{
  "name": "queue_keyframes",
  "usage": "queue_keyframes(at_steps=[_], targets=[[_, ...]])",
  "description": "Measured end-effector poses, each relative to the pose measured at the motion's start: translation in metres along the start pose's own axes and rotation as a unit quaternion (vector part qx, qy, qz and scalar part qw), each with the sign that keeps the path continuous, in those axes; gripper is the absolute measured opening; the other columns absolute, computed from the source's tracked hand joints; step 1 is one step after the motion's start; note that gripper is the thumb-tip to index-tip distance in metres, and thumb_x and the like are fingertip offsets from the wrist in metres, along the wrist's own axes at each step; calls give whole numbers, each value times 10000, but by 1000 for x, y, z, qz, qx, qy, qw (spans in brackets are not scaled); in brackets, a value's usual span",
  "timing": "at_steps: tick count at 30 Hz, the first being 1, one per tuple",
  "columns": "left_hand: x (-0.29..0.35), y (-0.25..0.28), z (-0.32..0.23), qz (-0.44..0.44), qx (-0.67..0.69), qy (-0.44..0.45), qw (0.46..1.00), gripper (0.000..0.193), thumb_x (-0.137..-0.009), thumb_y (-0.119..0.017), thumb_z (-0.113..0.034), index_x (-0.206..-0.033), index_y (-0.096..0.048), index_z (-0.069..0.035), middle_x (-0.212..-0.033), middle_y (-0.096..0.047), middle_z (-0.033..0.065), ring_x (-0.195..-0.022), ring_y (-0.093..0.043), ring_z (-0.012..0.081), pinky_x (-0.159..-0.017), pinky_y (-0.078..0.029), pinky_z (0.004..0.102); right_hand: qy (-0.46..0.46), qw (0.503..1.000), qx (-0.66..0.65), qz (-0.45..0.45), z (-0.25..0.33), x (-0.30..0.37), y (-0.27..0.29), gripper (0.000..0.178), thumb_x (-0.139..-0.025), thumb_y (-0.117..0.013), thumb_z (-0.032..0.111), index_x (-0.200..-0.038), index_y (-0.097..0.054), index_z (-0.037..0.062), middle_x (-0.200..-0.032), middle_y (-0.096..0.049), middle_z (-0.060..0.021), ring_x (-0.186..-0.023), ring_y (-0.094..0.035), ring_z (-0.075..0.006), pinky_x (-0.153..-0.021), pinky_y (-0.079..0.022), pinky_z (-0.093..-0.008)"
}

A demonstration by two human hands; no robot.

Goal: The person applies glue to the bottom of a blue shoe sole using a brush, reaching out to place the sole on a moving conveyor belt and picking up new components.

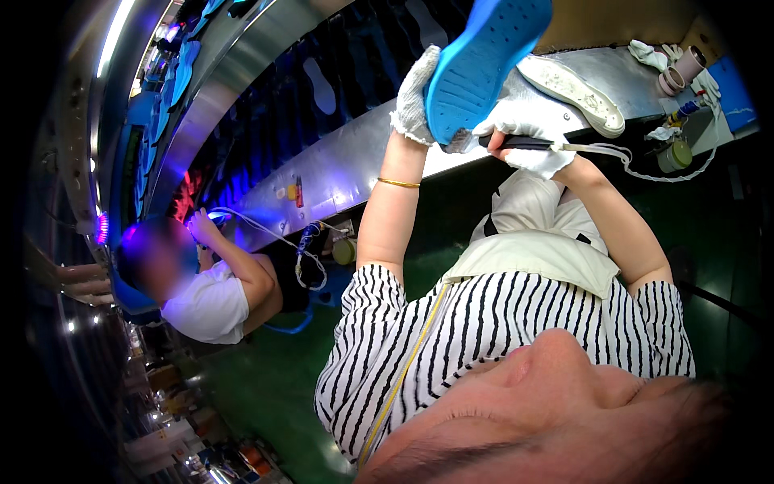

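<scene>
A blue shoe sole (480, 81) with small holes and grooves is raised in front of me, its upper end cut off by the picture's edge. My left hand (414, 98), in a white knit glove, grips it along the left side. In my right hand (534, 133), gloved with fingertips bare, is a black pen-shaped tool (522, 143) trailing a white cable (617, 157). The tool's left end lies close to the sole's lower end; whether they touch I cannot tell. Just right of the blue sole, a white shoe sole (574, 91) rests on the metal bench.
The metal bench (322, 173) runs along a dark line carrying soles. Pinkish cups (682, 71), white gloves (647, 55) and a blue box (732, 93) sit at far right, near a greenish tin (676, 156). A seated co-worker (211, 294) works at left.
</scene>
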State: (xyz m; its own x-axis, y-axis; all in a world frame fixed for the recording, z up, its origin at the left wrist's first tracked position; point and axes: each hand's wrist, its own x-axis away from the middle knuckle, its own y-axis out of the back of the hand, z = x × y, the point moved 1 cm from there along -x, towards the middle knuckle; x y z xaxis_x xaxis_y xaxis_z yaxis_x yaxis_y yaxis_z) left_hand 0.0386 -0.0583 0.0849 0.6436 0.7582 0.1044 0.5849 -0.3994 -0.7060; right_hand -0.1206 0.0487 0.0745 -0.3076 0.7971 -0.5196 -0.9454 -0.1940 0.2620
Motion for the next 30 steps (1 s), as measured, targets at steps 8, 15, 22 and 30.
queue_keyframes(at_steps=[8,15,22,30], targets=[[3,-17,-5,21,-101,145,984,313,-852,-623,-319,-990,-649,-40,-909,-667,105,-750,-645,188,-699,-540,302,-171,982,-34,66,7,0,25,131,-627,-658,-36,-713,-589,36,-789,-624,-64,-763,-594,-183,-689,-482,-288],[-2,-24,-1,4,-172,180,968,362,-837,-632,-361,-986,-652,-32,-925,-660,125,-781,-638,196,-710,-537,308,-106,992,63,36,7,1,20,93,-601,-624,-36,-652,-572,22,-771,-605,-86,-802,-607,-220,-728,-475,-310],[2,-36,0,-1,-205,168,964,428,-844,-604,-397,-1042,-624,-18,-945,-652,151,-775,-642,229,-702,-544,344,-36,998,33,32,1,0,42,128,-620,-616,-58,-709,-567,20,-760,-587,-78,-766,-586,-207,-698,-474,-310],[2,-5,11,45,-7,118,992,575,-919,-433,-455,-1220,-493,31,-1116,-590,211,-921,-626,317,-805,-527,433,-167,979,-109,-46,28,7,54,95,-718,-657,-33,-746,-575,5,-737,-596,-55,-636,-574,-110,-593,-473,-239]])
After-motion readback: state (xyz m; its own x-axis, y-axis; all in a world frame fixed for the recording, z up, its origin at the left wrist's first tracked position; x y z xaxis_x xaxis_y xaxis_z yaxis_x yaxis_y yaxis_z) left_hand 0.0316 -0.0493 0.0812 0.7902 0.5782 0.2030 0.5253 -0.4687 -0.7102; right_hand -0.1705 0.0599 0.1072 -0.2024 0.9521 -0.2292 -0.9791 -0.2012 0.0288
